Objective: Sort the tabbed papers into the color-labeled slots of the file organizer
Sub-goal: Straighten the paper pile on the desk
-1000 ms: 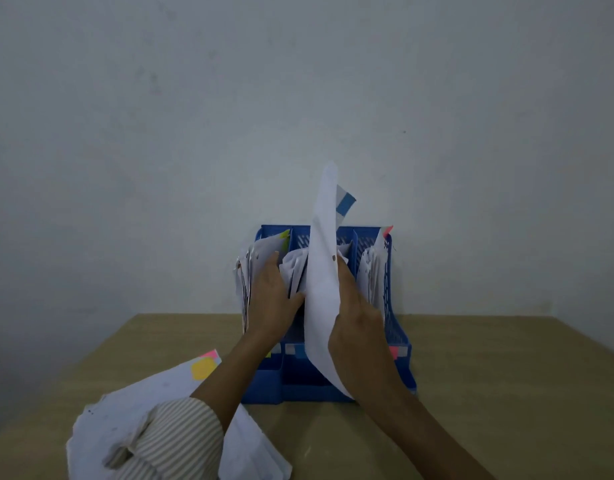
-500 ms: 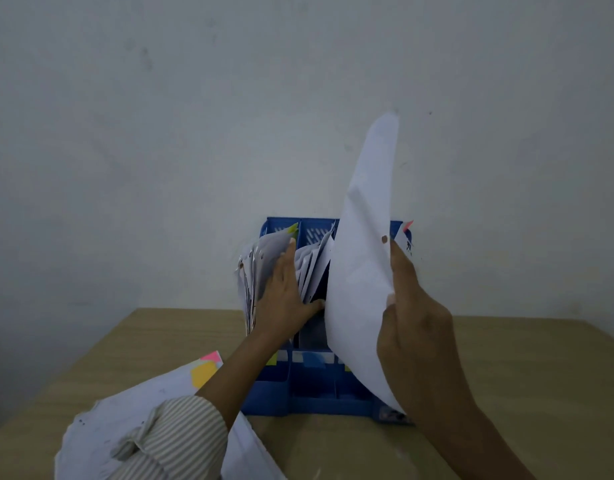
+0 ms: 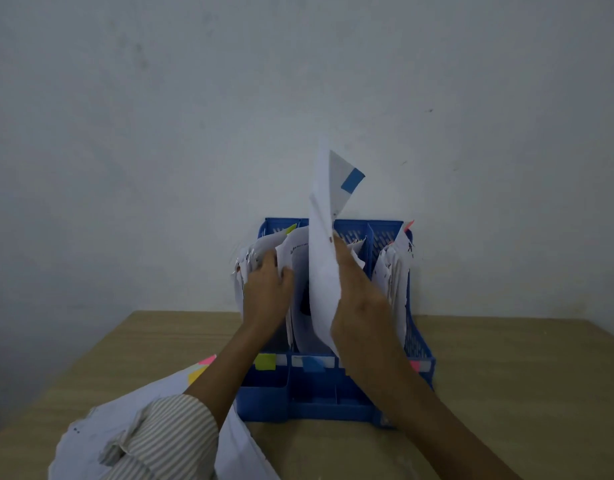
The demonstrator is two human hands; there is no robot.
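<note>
File organizer [image 3: 333,396] stands on the counter [image 3: 506,375], back to the wall [image 3: 160,133]. Loose paper pile [image 3: 153,403] lies on counter front-left of organizer, under the left forearm. Left hand [image 3: 265,289] on papers in left slot [image 3: 253,258]. Right hand [image 3: 359,303] just right of it, holding upright sheet [image 3: 321,244] over middle slot. More papers [image 3: 395,268] in right slot.

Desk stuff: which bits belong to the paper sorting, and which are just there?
Part of the job:
blue-tabbed sheet gripped by right hand
left hand parting filed papers
file organizer
unsorted pile

Just there:
table
wall
</note>
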